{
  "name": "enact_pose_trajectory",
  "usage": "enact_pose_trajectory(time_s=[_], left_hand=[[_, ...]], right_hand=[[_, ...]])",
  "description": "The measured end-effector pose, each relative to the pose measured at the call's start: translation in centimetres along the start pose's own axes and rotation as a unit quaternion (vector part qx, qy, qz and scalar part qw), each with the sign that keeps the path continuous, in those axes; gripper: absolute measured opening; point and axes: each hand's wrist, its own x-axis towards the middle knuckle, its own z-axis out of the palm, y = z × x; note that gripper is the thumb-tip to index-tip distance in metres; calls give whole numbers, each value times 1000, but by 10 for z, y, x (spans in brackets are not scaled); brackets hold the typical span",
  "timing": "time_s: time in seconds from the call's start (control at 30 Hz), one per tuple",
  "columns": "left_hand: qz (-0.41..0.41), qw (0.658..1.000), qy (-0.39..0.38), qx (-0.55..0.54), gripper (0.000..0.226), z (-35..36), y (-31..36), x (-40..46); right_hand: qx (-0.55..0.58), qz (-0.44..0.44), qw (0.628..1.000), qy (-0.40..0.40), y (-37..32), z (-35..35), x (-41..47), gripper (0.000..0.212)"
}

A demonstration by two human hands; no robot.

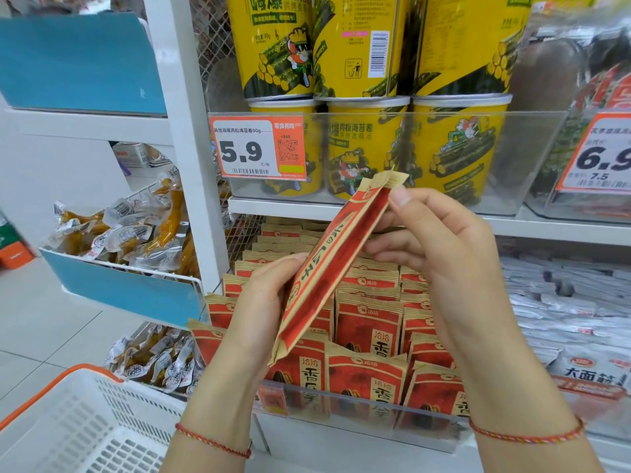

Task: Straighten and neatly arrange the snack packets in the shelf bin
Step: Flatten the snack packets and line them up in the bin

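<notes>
Matt kraft-paper sunflower seed packets (pixel 367 326) fill a clear, glossy plastic shelf bin (pixel 358 409); above the bin, glossy yellow seaweed-roll canisters (pixel 457 145); left, a white perforated plastic basket (pixel 68 425).

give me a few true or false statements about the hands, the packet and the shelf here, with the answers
1. Both hands hold one red and tan packet above the bin. True: the left hand grips its lower part and the right hand its upper part.
2. The held packet stands upright in the clear bin. False: it is lifted out and tilted.
3. Yellow canisters sit on the shelf above the bin. True.
4. The price tag under the canisters reads 9.5. False: it reads 5.9.
5. The white basket is at lower right. False: it is at lower left.
</notes>
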Motion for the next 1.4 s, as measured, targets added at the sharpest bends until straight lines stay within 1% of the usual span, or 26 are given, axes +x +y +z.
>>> enact_pose_trajectory(time_s=[0.1,0.37,0.5,0.63,0.73,0.8,0.9,1.0,1.07,1.17,1.3,1.4], left_hand=[[-2,1000,10,-1,37,0,-1,1],[-8,999,28,-14,36,2,-2,3],[-10,999,11,-32,35,4,-1,2],[21,998,-20,-52,32,8,2,0],[26,991,-68,-116,35,7,3,-2],[37,982,-85,-162,38,7,4,-1],[55,969,-67,-230,33,6,5,2],[64,959,-48,-273,29,1,3,6],[66,956,-39,-284,26,-2,2,9],[71,955,-24,-288,25,-5,0,11],[76,952,-35,-294,27,-8,0,12],[64,949,-38,-305,30,-9,-2,12]], right_hand=[[0,1,1000,0,1,0,0,18],[-3,-2,1000,-4,1,-2,0,22],[-2,1,1000,-4,2,-3,0,21],[-5,10,1000,-8,3,-4,0,24],[-14,22,999,-29,5,-4,-1,29],[-28,34,998,-50,6,-4,-1,30],[-62,51,993,-89,9,-5,-1,33],[-98,58,985,-132,13,-7,-1,29],[-123,52,977,-167,15,-8,-1,26],[-132,58,968,-204,18,-8,-1,22],[-120,48,969,-208,20,-7,-1,7],[-130,27,970,-204,20,-8,-1,13]])
